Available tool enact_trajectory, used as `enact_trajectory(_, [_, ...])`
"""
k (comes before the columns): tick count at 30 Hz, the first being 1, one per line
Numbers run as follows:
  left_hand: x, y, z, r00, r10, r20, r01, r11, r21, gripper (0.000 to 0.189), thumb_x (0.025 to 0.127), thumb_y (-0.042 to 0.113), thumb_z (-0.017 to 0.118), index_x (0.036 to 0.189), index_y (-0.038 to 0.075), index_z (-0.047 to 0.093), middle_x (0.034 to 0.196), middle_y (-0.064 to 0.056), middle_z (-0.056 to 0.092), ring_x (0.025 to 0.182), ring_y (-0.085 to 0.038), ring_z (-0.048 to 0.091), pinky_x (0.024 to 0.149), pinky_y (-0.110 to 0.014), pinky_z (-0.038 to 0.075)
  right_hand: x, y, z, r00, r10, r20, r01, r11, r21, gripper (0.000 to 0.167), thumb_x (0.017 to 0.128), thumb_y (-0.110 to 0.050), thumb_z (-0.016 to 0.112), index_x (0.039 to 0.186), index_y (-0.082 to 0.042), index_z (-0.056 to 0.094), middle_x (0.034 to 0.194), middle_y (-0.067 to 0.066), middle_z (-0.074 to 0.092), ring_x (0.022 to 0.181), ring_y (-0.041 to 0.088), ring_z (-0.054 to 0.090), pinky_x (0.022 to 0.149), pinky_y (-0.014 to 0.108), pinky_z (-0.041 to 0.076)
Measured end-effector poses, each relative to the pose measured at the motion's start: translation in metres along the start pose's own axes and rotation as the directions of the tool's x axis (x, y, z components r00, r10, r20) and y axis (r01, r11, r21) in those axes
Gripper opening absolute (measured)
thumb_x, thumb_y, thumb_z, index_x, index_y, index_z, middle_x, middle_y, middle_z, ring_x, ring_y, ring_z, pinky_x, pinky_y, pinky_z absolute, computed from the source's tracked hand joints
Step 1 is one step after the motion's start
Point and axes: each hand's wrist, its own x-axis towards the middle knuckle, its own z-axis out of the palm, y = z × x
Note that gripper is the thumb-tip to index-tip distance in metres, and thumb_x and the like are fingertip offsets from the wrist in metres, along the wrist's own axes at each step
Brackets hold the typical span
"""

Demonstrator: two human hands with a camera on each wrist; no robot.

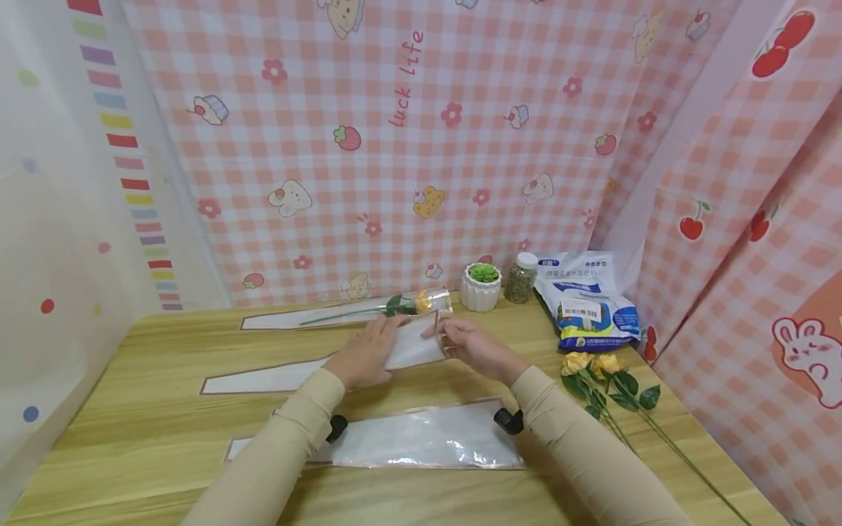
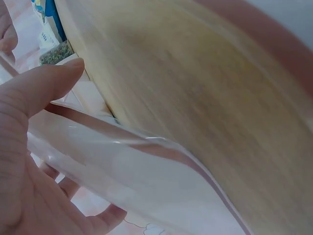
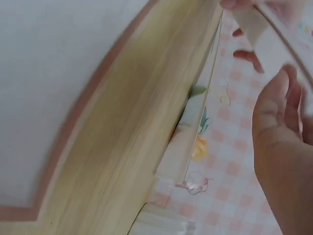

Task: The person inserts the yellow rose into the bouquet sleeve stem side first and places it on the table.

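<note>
Both hands hold a long tapered flower sleeve (image 1: 414, 347), white with a brown border, its wide end raised off the table. My left hand (image 1: 368, 354) grips it partway along; in the left wrist view the thumb (image 2: 58, 81) lies on one side of the sleeve and the fingers on the other. At the wide end, my right hand (image 1: 476, 347) pinches the edge with thumb and fingers. Behind them lies another sleeve (image 1: 335, 315) with a yellow rose (image 1: 422, 302) in it. A third sleeve (image 1: 421, 442) lies flat under the forearms.
Two yellow roses (image 1: 576, 363) with long green stems lie at the table's right. Along the back stand a white pot (image 1: 481, 294) with a succulent, a lidded jar (image 1: 522, 281) of dried bits and a blue-white bag (image 1: 585, 303). Checked cloth (image 1: 395, 183) hangs behind the wooden table (image 1: 151, 409).
</note>
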Motion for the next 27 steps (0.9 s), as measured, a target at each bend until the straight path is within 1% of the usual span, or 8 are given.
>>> enact_trajectory(2, [0.0,0.0,0.0,1.0,0.012,0.0,-0.012,1.0,-0.006,0.106,0.079,0.024,0.086,0.16,0.015,0.019,0.148,-0.019,0.042,0.137,-0.035,0.042,0.101,-0.061,0.048,0.0,0.0,-0.003,1.0,0.017,0.007,-0.017,1.0,0.001,0.031,0.107,-0.011,0.043,0.118,0.007,0.065,0.13,0.01,0.058,0.102,0.017,0.057,0.085,0.029,0.052])
enact_trajectory(6, [0.002,0.0,0.003,1.0,0.02,0.001,-0.02,1.0,0.005,0.107,0.079,0.024,0.086,0.161,0.018,0.017,0.148,-0.017,0.042,0.137,-0.033,0.043,0.102,-0.059,0.048,0.0,-0.002,-0.006,1.0,0.028,0.01,-0.027,0.997,-0.072,0.025,0.096,0.001,0.057,0.119,0.004,0.067,0.119,0.009,0.061,0.095,0.017,0.057,0.082,0.029,0.052])
enact_trajectory(8, [0.002,-0.001,0.004,1.0,0.018,0.001,-0.018,1.0,0.023,0.108,0.079,0.026,0.086,0.161,0.019,0.016,0.146,-0.017,0.043,0.135,-0.032,0.043,0.101,-0.057,0.049,0.0,-0.003,-0.005,0.999,0.027,0.033,-0.023,0.993,-0.114,0.034,0.092,0.001,0.064,0.126,0.004,0.064,0.116,0.011,0.061,0.095,0.019,0.058,0.083,0.03,0.053])
enact_trajectory(11, [0.002,-0.001,0.005,1.0,0.025,-0.012,-0.024,0.998,0.053,0.107,0.08,0.028,0.086,0.16,0.018,0.016,0.141,-0.015,0.045,0.131,-0.03,0.047,0.096,-0.053,0.053,0.0,-0.005,-0.004,0.996,0.029,0.081,-0.014,0.983,-0.182,0.056,0.089,-0.003,0.073,0.141,0.001,0.053,0.124,0.016,0.059,0.102,0.022,0.061,0.087,0.033,0.056])
enact_trajectory(14, [0.002,-0.002,0.004,0.999,0.042,-0.033,-0.039,0.997,0.072,0.106,0.079,0.03,0.086,0.159,0.018,0.018,0.136,-0.014,0.048,0.126,-0.029,0.05,0.092,-0.053,0.054,0.001,-0.005,-0.006,0.991,0.042,0.123,-0.014,0.974,-0.225,0.075,0.087,-0.006,0.076,0.153,-0.004,0.04,0.138,0.021,0.051,0.111,0.028,0.061,0.093,0.038,0.056])
enact_trajectory(17, [0.002,-0.003,0.004,0.997,0.062,-0.044,-0.058,0.995,0.082,0.113,0.076,0.036,0.089,0.161,0.023,0.015,0.142,-0.012,0.045,0.131,-0.029,0.048,0.097,-0.057,0.051,0.002,-0.005,-0.008,0.989,0.057,0.137,-0.021,0.968,-0.251,0.083,0.087,-0.009,0.077,0.157,-0.007,0.033,0.142,0.022,0.047,0.115,0.031,0.058,0.095,0.041,0.055])
enact_trajectory(22, [0.004,0.0,0.003,0.982,0.178,-0.058,-0.174,0.983,0.065,0.124,0.069,0.048,0.093,0.163,0.031,0.013,0.159,-0.011,0.033,0.143,-0.031,0.037,0.108,-0.065,0.038,0.005,-0.005,-0.011,0.986,0.072,0.148,-0.029,0.961,-0.276,0.081,0.087,-0.013,0.076,0.156,-0.007,0.035,0.139,0.017,0.05,0.115,0.028,0.056,0.098,0.041,0.052])
enact_trajectory(27, [0.006,0.01,0.0,0.947,0.316,-0.063,-0.314,0.948,0.048,0.115,0.073,0.037,0.092,0.162,0.035,0.018,0.165,-0.009,0.023,0.146,-0.03,0.033,0.107,-0.067,0.038,0.009,-0.002,-0.011,0.987,0.057,0.153,-0.016,0.967,-0.255,0.074,0.087,-0.01,0.072,0.152,0.0,0.038,0.144,0.019,0.048,0.11,0.027,0.059,0.099,0.04,0.051])
